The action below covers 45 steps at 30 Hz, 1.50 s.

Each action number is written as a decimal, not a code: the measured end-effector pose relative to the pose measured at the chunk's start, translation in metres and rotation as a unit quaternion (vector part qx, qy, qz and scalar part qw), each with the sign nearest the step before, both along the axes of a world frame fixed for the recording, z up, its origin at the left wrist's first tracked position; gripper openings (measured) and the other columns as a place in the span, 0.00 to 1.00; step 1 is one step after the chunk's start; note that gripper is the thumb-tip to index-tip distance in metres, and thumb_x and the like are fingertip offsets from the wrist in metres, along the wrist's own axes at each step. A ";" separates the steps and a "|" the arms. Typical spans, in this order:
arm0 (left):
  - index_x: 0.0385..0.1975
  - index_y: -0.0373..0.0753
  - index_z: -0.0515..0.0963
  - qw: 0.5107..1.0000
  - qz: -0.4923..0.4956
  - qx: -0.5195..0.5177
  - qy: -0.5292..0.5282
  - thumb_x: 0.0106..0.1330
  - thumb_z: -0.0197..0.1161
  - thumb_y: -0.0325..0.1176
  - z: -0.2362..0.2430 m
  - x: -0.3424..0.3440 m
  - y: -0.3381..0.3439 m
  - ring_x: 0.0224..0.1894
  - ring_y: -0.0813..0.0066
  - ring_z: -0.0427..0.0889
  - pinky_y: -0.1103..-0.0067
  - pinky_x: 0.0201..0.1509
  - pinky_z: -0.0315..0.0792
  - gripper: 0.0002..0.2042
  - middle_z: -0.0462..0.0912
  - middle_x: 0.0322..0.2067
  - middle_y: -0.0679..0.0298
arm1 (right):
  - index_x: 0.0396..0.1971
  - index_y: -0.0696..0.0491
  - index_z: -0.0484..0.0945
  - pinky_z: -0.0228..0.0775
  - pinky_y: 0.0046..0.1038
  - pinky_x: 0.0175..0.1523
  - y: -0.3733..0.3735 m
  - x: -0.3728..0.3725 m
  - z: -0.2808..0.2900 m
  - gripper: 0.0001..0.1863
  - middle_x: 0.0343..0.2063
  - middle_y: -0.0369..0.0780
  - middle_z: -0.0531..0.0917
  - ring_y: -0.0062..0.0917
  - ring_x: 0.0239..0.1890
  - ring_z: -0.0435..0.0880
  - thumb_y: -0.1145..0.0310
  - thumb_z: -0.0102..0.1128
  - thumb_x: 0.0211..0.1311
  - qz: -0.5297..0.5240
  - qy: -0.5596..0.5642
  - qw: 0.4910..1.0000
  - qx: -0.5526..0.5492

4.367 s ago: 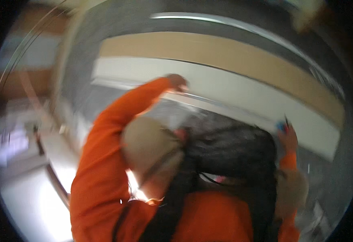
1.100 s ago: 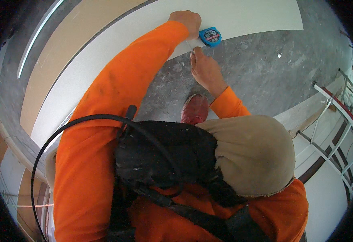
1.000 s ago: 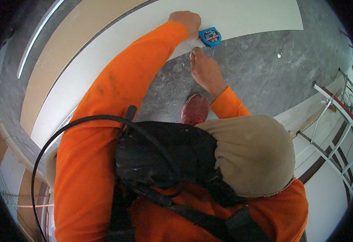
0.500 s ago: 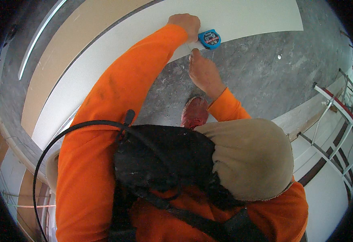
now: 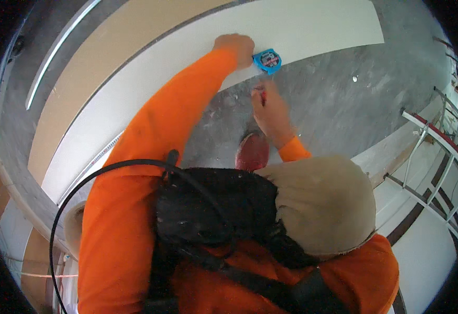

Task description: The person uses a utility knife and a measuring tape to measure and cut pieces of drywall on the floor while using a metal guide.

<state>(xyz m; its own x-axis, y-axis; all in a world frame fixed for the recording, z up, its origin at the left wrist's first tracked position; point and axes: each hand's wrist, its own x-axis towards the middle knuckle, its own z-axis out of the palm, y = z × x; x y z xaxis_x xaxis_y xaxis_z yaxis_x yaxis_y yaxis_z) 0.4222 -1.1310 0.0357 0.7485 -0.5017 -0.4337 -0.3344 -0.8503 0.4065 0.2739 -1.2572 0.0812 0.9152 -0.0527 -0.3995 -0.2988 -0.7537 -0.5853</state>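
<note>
A blue tape measure (image 5: 267, 61) sits at the near edge of a long white board (image 5: 323, 29). My left hand (image 5: 234, 48) is closed over that edge, against the left side of the tape measure's case; its fingertips are hidden. Farther left, a pale strip with tick marks (image 5: 100, 153), apparently the drawn-out tape, lies along the board and passes behind my orange sleeve. Just short of the case, over the grey floor, my right hand (image 5: 273, 115) is blurred and closed around a small red thing (image 5: 263, 97), whose kind I cannot make out.
Beyond the white board lies a tan board (image 5: 77, 78), then a thin metal strip (image 5: 56, 57) on the floor. At the right stands a metal frame (image 5: 433, 136) with a red top rail. My red shoe (image 5: 252, 152) is close below my right hand. A black cable (image 5: 98, 165) crosses my left sleeve.
My right hand has drawn back from the board's edge toward me, and something red now shows in it. My left hand and the tape measure have shifted slightly nearer. The view has moved a little.
</note>
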 end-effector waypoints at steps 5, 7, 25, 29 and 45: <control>0.31 0.44 0.80 0.999 -0.001 -0.026 -0.025 0.55 0.60 0.39 0.002 -0.013 0.004 0.40 0.55 0.82 0.61 0.42 0.75 0.09 0.83 0.33 0.56 | 0.56 0.54 0.67 0.74 0.38 0.47 -0.017 0.037 0.018 0.31 0.48 0.48 0.78 0.43 0.45 0.81 0.59 0.65 0.54 0.010 -0.280 0.955 -0.099; 0.31 0.42 0.79 0.999 0.010 -0.027 -0.030 0.56 0.59 0.38 0.009 -0.017 0.008 0.40 0.52 0.81 0.60 0.43 0.75 0.09 0.82 0.35 0.54 | 0.59 0.51 0.66 0.72 0.35 0.52 -0.024 0.048 0.018 0.33 0.50 0.47 0.77 0.39 0.49 0.79 0.59 0.67 0.53 0.029 -0.163 0.984 -0.064; 0.40 0.44 0.77 0.928 0.306 -0.055 -0.205 0.67 0.53 0.43 0.149 -0.059 0.396 0.31 0.49 0.82 0.59 0.36 0.72 0.12 0.82 0.24 0.54 | 0.47 0.55 0.72 0.75 0.45 0.46 0.240 0.211 0.242 0.26 0.42 0.51 0.78 0.46 0.42 0.81 0.60 0.64 0.46 0.390 -0.222 0.885 -0.127; 0.33 0.43 0.81 0.937 0.306 -0.051 -0.162 0.66 0.53 0.45 0.142 -0.103 0.472 0.27 0.55 0.82 0.63 0.34 0.73 0.14 0.82 0.22 0.56 | 0.47 0.55 0.73 0.75 0.43 0.49 0.290 0.188 0.207 0.29 0.46 0.53 0.77 0.46 0.45 0.81 0.57 0.65 0.43 0.364 -0.250 0.893 -0.083; 0.37 0.40 0.81 0.976 0.209 -0.060 -0.003 0.66 0.56 0.43 0.126 -0.097 0.402 0.29 0.67 0.81 0.70 0.35 0.74 0.14 0.81 0.24 0.60 | 0.43 0.60 0.75 0.73 0.39 0.42 0.312 0.109 0.076 0.33 0.33 0.51 0.83 0.42 0.36 0.83 0.51 0.66 0.40 0.395 -0.033 0.915 0.079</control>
